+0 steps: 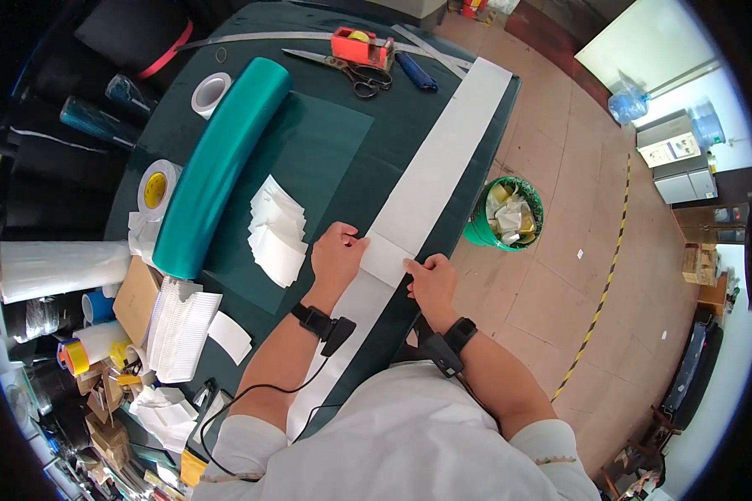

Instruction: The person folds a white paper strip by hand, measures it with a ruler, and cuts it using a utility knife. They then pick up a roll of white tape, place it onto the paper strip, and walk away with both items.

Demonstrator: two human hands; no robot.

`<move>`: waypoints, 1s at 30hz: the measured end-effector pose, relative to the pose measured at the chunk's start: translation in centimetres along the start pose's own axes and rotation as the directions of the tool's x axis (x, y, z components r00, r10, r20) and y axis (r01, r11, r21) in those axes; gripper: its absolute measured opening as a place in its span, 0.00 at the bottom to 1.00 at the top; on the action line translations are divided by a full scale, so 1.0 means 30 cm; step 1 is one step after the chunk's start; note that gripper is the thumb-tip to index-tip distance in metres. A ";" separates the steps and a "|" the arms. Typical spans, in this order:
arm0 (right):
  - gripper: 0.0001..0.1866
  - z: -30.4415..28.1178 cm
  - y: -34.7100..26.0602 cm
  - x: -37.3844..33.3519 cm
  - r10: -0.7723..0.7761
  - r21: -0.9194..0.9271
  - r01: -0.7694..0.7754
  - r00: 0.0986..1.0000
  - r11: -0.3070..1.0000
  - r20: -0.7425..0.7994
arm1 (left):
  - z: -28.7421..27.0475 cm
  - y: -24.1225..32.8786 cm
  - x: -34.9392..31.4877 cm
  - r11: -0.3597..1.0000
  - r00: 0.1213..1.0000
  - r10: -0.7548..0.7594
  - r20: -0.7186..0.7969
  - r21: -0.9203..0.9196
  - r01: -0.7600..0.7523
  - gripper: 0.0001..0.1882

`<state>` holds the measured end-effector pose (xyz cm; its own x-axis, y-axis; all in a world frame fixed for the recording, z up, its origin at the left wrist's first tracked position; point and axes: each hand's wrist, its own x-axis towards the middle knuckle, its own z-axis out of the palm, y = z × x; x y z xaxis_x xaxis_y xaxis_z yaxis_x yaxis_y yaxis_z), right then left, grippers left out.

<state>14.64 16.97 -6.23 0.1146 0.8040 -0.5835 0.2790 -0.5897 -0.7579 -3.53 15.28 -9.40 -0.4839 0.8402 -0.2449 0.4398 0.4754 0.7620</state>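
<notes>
A small white rectangular sheet lies across a long white strip that runs along the table's right side. My left hand pinches the sheet at its upper left corner, thumb and forefinger together. At the opposite end, my right hand grips its right edge between thumb and finger. Left of my left hand is a fanned stack of white sheets on thin green film. Beyond it a large roll of shiny green film lies slantwise.
Scissors, a red tape dispenser, a blue-handled cutter and a metal ruler lie at the far end. Tape rolls sit at the left. A green waste bin stands right of the table.
</notes>
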 end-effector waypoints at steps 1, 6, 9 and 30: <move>0.16 0.000 0.001 0.001 0.000 0.000 0.000 1.000 1.000 0.000 | 0.002 -0.002 0.002 1.000 1.000 0.003 -0.003 0.005 -0.003 0.17; 0.16 0.002 0.014 0.009 0.008 0.049 -0.008 1.000 0.999 -0.005 | 0.003 -0.003 0.002 1.000 1.000 0.014 -0.006 0.014 -0.014 0.17; 0.16 0.003 0.016 0.010 0.012 0.074 -0.011 1.000 0.997 -0.011 | 0.007 -0.006 0.001 1.000 1.000 0.003 -0.004 0.004 -0.003 0.17; 0.16 0.009 0.020 0.011 -0.004 0.068 0.006 1.000 0.998 -0.031 | 0.021 -0.013 -0.001 1.000 1.000 0.008 -0.028 0.025 -0.008 0.17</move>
<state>14.59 16.86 -6.95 0.1433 0.8083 -0.5710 0.2146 -0.5886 -0.7794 -3.22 15.24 -10.06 -0.5013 0.8365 -0.2215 0.4621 0.4752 0.7487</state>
